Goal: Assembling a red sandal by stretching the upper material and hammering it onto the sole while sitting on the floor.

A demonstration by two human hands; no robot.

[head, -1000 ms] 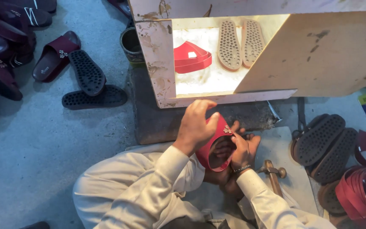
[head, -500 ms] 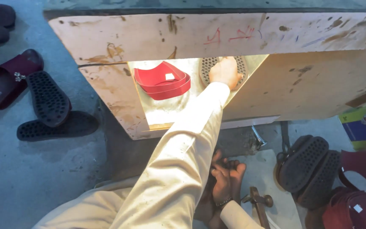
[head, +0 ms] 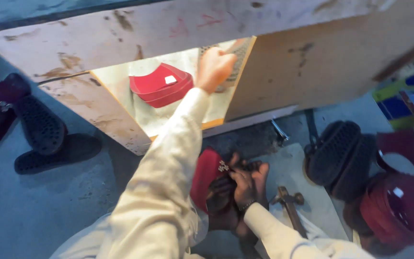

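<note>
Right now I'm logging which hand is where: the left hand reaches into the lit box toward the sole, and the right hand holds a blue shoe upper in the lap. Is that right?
Not quite: the shoe upper in the right hand is red, not blue, as the head view shows. The rest holds: the left hand reaches into the lit box at the sole.

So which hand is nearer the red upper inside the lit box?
The left hand: it is raised into the lit box, just right of the red upper. The right hand is down at the lap, gripping a red sandal.
</note>
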